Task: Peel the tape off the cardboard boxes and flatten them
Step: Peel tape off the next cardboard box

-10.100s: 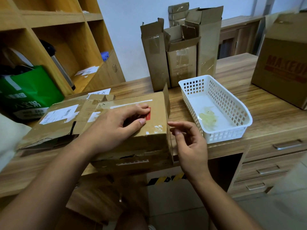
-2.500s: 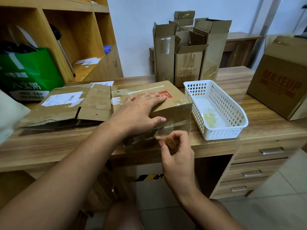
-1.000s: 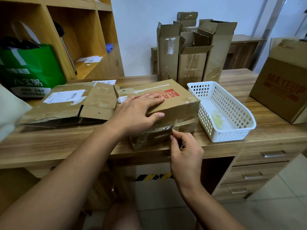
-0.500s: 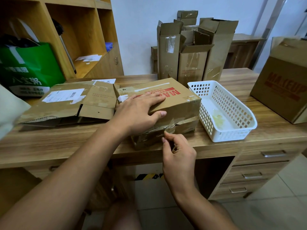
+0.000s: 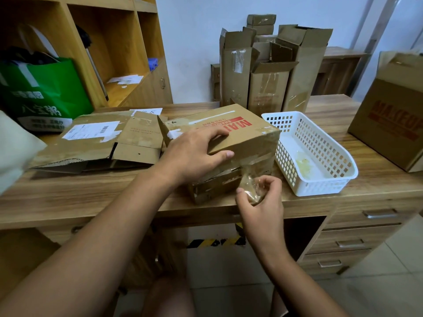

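A brown cardboard box (image 5: 249,138) with red print lies on the wooden desk (image 5: 68,195) near its front edge. My left hand (image 5: 194,154) presses flat on the box's top, thumb over the front edge. My right hand (image 5: 261,200) is in front of the box's near face, pinching a strip of clear tape (image 5: 250,181) that stretches from the box's front side to my fingers. A flattened cardboard box (image 5: 96,140) with a white label lies to the left.
A white plastic basket (image 5: 320,186) holding a wad of peeled tape stands right of the box. Several tall opened cartons (image 5: 267,88) stand at the back. A large printed box (image 5: 393,115) is at far right, a green bag (image 5: 43,92) and shelves at left.
My right hand has pulled the tape strip away from the box's front face, toward me and to the right. My left hand stays pressed on the box.
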Available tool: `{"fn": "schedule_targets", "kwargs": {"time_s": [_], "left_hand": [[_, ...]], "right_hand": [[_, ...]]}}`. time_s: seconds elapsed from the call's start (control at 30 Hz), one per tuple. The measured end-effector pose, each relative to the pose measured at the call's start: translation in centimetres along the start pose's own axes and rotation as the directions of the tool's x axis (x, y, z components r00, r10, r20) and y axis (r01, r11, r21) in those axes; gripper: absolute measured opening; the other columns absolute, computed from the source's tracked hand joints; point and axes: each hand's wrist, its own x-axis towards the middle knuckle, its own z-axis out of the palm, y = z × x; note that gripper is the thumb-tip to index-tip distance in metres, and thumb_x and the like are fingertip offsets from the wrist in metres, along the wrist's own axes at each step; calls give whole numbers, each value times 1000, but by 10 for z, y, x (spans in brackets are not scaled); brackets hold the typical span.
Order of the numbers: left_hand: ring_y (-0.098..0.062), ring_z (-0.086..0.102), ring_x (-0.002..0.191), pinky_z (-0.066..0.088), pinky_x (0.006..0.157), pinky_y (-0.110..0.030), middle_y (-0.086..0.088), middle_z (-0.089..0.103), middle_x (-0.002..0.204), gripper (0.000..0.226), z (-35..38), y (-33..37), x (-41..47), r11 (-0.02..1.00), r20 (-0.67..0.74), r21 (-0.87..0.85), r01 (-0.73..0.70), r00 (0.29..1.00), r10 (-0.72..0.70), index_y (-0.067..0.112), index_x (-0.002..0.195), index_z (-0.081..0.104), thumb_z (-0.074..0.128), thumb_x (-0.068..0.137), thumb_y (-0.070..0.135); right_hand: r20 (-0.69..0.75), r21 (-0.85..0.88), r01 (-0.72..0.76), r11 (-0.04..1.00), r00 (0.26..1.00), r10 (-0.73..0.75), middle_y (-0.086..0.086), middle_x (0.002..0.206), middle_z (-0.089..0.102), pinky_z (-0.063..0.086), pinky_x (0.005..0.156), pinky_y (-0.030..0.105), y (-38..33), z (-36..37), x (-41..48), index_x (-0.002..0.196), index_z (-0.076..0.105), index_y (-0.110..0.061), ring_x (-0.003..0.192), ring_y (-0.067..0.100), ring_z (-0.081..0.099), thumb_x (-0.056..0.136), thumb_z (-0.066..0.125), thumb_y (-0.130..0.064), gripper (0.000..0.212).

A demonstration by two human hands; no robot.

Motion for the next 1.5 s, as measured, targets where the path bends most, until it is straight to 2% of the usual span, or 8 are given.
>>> {"fn": "schedule_targets", "kwargs": {"time_s": [0.1,0.13,0.23,0.33,0.57,0.8,0.93,1.5], "left_hand": [[10,39,119,33,95,-5,23,47,139,50,-15,-11,-2,993,110,-102,-52,992,63,37,140,53,67,92,43],[11,36,122,30,97,-5,26,44,141,52,-18,-15,-3,994,142,-94,-61,987,75,39,142,51,66,92,44],[3,28,138,30,111,-31,36,34,144,55,-19,-22,-6,998,186,-31,-63,980,68,49,145,43,60,93,52],[-4,26,144,29,117,-43,31,33,152,55,-10,-23,-8,998,115,1,-59,992,58,53,145,40,51,92,64],[0,27,144,12,119,-31,22,40,153,48,10,-6,-5,995,-45,91,-42,998,46,43,146,44,49,99,52],[-4,36,142,20,120,-39,18,50,148,55,27,-1,3,997,-121,82,-13,992,23,39,140,52,38,90,59],[-5,40,139,23,117,-38,17,53,144,54,33,1,4,996,-159,85,-8,987,22,37,136,56,39,90,57],[-6,41,138,20,110,-32,16,55,143,50,36,8,6,997,-209,81,7,978,10,36,132,60,42,89,55]], "right_hand": [[14,-34,-4,999,1000,4,-14,98,60,46,75,14,0,-7,9,111,47,-25,91,-5,60,85,78,-24,40],[17,-38,0,999,1000,1,-15,98,61,46,76,14,0,-8,12,114,47,-26,92,-6,60,86,78,-24,42],[54,-68,13,998,999,-9,-18,103,61,47,81,14,1,-12,19,123,50,-29,97,-10,58,91,73,-25,40],[72,-124,80,989,995,-71,-14,113,62,48,95,21,2,-10,21,122,60,-28,107,-8,55,96,64,-22,26],[-12,13,54,998,998,-54,-18,109,72,54,101,33,5,-4,17,117,70,-28,108,-2,66,95,55,3,41],[-72,40,60,997,996,-57,-11,112,73,52,101,27,3,4,8,120,72,-19,110,0,65,94,51,7,43],[-80,39,54,998,996,-51,-10,118,72,44,96,7,3,9,-1,122,72,-16,114,-5,62,93,50,10,45],[38,33,107,994,993,-108,-5,121,72,46,103,14,-6,25,-30,125,70,-15,118,2,64,90,50,12,48]]}}
